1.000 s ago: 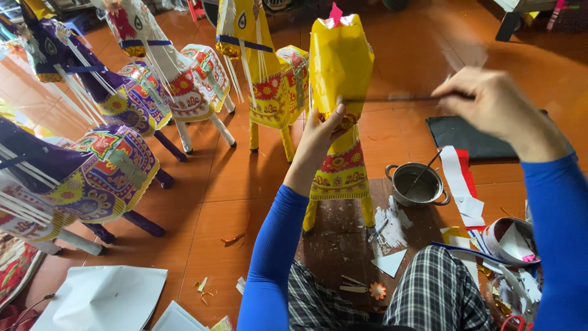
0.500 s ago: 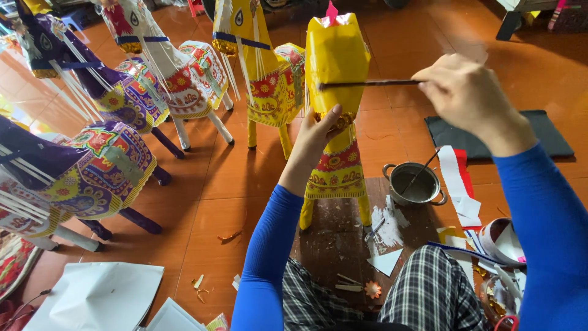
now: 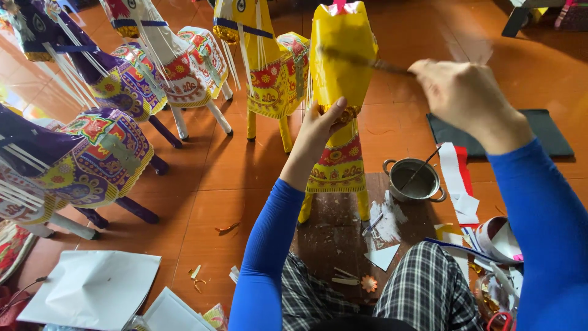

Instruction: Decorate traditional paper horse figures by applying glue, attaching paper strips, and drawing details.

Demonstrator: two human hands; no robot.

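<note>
1. Yellow paper covers the horse figure (image 3: pixel 340 92) right in front of me; it stands upright on a dark board (image 3: pixel 343 239) on the orange tiled floor (image 3: pixel 233 171), with a red and yellow patterned skirt low on its body.
2. My left hand (image 3: pixel 321 125) is wrapped around the figure's neck just under the head, thumb on the near side, fingers closed on it.
3. My right hand (image 3: pixel 468 98) is up at head height to the right, fingers pinched shut on a thin brush (image 3: pixel 367 61). The brush is blurred; its tip lies across the yellow head, and I cannot tell whether it touches the paper.
4. A small metal pot (image 3: pixel 416 181) sits on the floor just right of the figure's legs, with a stick leaning in it.
5. Red and white paper strips (image 3: pixel 456 178) lie beside the pot, and a black sheet (image 3: pixel 545 132) lies beyond them.
6. More paper horses (image 3: pixel 184 61) stand in rows to the left, some purple, some white, one yellow, well apart from my hands.
7. White paper sheets (image 3: pixel 92 288) lie at the lower left.
</note>
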